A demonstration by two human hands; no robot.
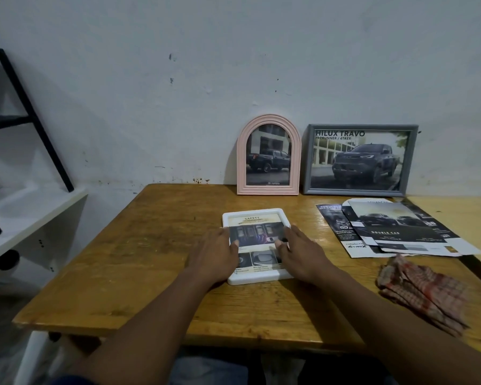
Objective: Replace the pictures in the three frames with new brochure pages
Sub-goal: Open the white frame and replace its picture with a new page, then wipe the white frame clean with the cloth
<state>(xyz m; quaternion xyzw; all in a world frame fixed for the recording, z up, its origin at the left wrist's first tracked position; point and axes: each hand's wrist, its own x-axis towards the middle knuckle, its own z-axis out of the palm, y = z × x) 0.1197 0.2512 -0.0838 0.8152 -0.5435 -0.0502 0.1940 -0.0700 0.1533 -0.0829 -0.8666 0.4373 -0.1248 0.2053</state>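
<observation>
A white rectangular frame (254, 213) lies flat on the wooden table (150, 245), showing a brochure page headed "SAFETY". My left hand (215, 254) rests palm down on its left edge, and my right hand (299, 252) rests on its right edge, fingers spread over the page. A pink arched frame (268, 157) with a truck picture leans on the wall behind. Beside it a grey rectangular frame (358, 159) holds a "HILUX TRAVO" page. Loose brochure pages (395, 232) lie fanned at the right.
A crumpled red checked cloth (425, 290) lies near the table's right front. A white shelf (25, 218) with a black metal stand (25, 118) sits to the left. The white wall (178, 79) bounds the table's far edge.
</observation>
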